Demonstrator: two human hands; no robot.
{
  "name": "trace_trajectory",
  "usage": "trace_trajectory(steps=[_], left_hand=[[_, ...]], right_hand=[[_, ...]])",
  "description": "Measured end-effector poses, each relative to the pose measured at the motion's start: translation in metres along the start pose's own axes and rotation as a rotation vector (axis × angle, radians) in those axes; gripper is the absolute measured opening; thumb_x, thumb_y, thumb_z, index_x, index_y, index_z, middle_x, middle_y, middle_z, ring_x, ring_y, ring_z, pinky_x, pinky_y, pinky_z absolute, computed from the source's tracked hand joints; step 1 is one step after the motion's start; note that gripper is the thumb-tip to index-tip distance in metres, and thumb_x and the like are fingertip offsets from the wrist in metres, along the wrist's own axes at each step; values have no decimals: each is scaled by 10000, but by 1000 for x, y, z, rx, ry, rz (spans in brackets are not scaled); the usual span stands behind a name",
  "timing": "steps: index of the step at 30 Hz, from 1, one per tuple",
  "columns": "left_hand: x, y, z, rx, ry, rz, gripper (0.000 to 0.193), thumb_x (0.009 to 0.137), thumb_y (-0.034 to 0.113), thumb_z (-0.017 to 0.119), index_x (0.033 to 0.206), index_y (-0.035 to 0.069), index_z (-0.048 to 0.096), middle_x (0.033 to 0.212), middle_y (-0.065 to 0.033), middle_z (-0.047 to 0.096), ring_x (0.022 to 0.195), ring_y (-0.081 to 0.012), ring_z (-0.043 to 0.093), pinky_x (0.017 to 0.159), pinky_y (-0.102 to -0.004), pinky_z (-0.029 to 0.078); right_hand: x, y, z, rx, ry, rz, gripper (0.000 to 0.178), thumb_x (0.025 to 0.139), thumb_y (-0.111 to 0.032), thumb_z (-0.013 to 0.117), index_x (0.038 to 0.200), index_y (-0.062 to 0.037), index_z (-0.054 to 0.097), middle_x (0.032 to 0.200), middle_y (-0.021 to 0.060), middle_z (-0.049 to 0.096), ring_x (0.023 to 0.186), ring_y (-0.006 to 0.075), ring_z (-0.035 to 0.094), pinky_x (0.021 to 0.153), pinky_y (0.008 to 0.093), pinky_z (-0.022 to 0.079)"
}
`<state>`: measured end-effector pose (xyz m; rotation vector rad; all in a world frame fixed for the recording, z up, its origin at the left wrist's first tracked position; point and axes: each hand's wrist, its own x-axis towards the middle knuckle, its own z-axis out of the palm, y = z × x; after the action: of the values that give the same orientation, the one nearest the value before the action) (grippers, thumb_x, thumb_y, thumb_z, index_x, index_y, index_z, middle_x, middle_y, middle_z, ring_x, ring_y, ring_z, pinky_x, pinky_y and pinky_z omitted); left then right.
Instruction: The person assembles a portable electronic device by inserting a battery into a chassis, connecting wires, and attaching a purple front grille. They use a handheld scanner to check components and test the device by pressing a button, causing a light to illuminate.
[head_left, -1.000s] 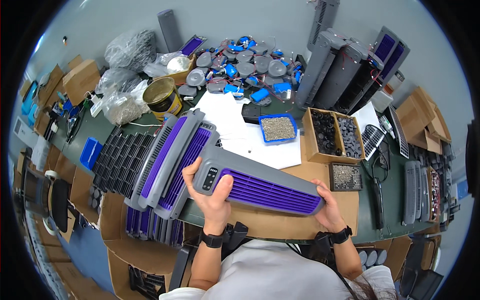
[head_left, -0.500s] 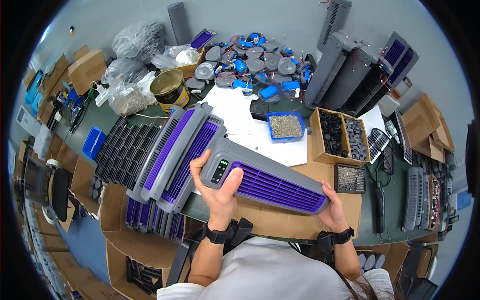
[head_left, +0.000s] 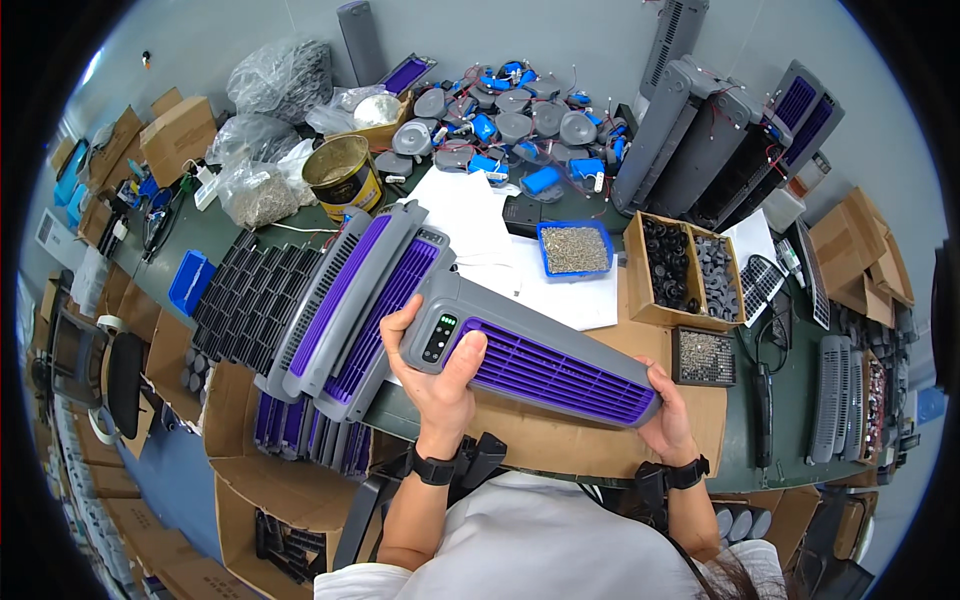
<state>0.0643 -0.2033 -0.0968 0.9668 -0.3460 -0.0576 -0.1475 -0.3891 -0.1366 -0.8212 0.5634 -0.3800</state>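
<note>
Between both hands I hold a grey tower fan (head_left: 560,365) with a purple slatted grille, tilted down to the right above the table. My left hand (head_left: 440,385) is closed round its wider end, thumb on the face beside a small lit control panel (head_left: 438,338). My right hand (head_left: 668,415) grips the narrower end, with the fingers partly hidden behind it. Close to my left hand, similar grey and purple fans (head_left: 365,310) lean together at the table's left side. A flat cardboard sheet (head_left: 600,445) lies on the table under the held fan.
Right of centre are a blue tray of screws (head_left: 575,249), a divided cardboard box of small parts (head_left: 690,270) and a black electric screwdriver (head_left: 764,415). Grey bases with blue parts (head_left: 515,125) heap at the back. Tall grey housings (head_left: 670,130) stand back right; black parts (head_left: 255,310) lie left.
The whole view has shifted very slightly. Both hands keep the same hold on the fan, and nothing else has visibly moved.
</note>
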Motion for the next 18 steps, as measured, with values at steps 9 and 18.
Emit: trace_trajectory(steps=[9,18], left_hand=[[-1,1,2,-9,5,-13,679,742,95,826,1288,61,425,1097,-74,560,958,-119,564,860,-266,478],[-1,1,0,-9,7,-13,668,744,75,817,1286,57,427,1088,-71,564,941,-111,566,841,-258,482]], right_hand=[[-1,0,2,5,5,1,325,990,-271,516,1233,-56,498,1102,54,610,1030,145,594,916,297,479],[-1,-1,2,-18,4,-1,330,996,-282,508,1240,-60,495,1111,53,604,1048,147,587,932,300,471]])
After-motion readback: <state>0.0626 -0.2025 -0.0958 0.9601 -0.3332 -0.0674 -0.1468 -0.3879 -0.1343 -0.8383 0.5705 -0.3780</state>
